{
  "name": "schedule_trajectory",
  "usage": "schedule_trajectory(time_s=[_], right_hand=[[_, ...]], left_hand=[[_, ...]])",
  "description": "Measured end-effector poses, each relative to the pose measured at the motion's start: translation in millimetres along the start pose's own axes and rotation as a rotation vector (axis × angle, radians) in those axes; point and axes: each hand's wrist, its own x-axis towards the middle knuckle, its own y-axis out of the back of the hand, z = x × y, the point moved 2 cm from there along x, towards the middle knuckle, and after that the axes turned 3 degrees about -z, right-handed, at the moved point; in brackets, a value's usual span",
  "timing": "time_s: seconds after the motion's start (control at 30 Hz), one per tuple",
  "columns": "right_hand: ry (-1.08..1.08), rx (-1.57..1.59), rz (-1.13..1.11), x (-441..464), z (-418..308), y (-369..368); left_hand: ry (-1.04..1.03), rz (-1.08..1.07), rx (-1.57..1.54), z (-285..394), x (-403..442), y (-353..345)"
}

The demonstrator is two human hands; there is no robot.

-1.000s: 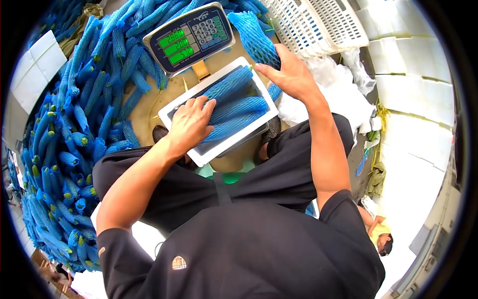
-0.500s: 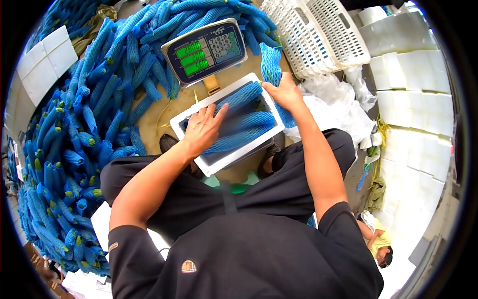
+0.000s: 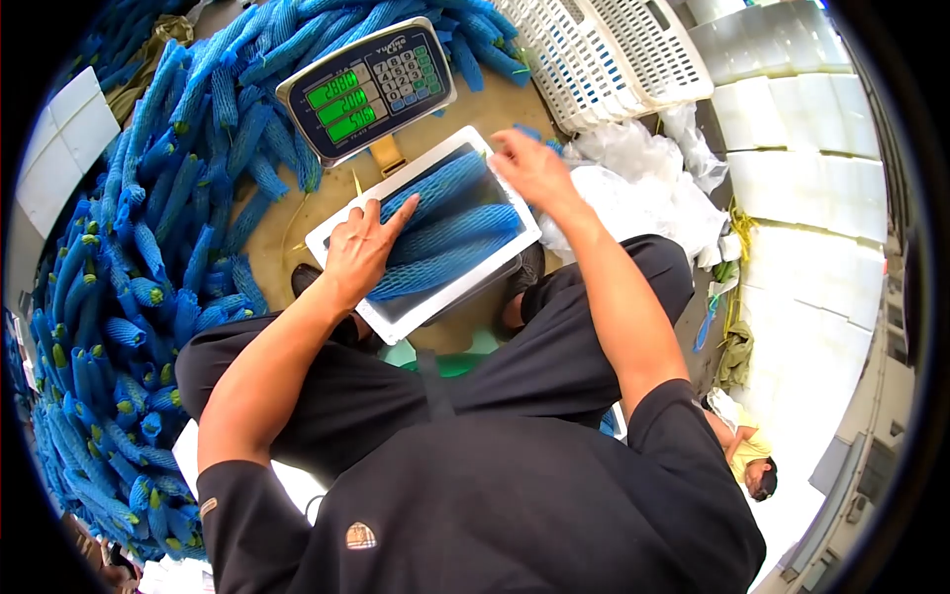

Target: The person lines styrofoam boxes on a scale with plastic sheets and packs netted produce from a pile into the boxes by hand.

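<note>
My left hand (image 3: 361,247) is open, its index finger stretched along a vegetable in a blue foam-net sleeve (image 3: 450,186). This and other net-sleeved vegetables (image 3: 455,236) lie side by side in a white foam box (image 3: 404,319). The box sits in front of the scale display (image 3: 366,89), which shows green digits. At the box's far right corner, my right hand (image 3: 539,173) has its fingers bent in a closed shape. Bits of blue netting (image 3: 526,131) show behind its knuckles. What its palm holds, if anything, is hidden.
A large heap of blue-sleeved vegetables (image 3: 129,337) curves around the left and back. Behind right stand a white plastic crate (image 3: 633,59) and crumpled clear plastic (image 3: 643,188). Stacked white boxes (image 3: 802,198) line the right side. A person in yellow (image 3: 747,445) is at lower right.
My right hand has shifted at the box's corner; the long blue-sleeved piece beneath it is now mostly hidden. My left index finger points farther along the vegetable. The scale digits differ, and the view has shifted.
</note>
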Motion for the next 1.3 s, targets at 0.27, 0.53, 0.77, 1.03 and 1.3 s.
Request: schedule_trajectory(time_s=[0.27,0.53,0.77,1.03,1.3], right_hand=[[0.353,-0.295,0.177,-16,1,-104],[0.311,-0.697,0.240,3,-4,-125],[0.417,-0.646,0.227,0,-30,-93],[0.938,-0.272,-0.030,-34,-98,-159],[0.731,-0.289,0.123,-30,-104,-171]], left_hand=[[-0.068,-0.019,0.272,8,-8,3],[-0.024,-0.014,0.143,-9,3,-19],[0.058,-0.238,-0.366,-68,14,32],[0.328,-0.404,-0.129,-106,-2,80],[0.262,-0.371,-0.341,-103,-42,-17]])
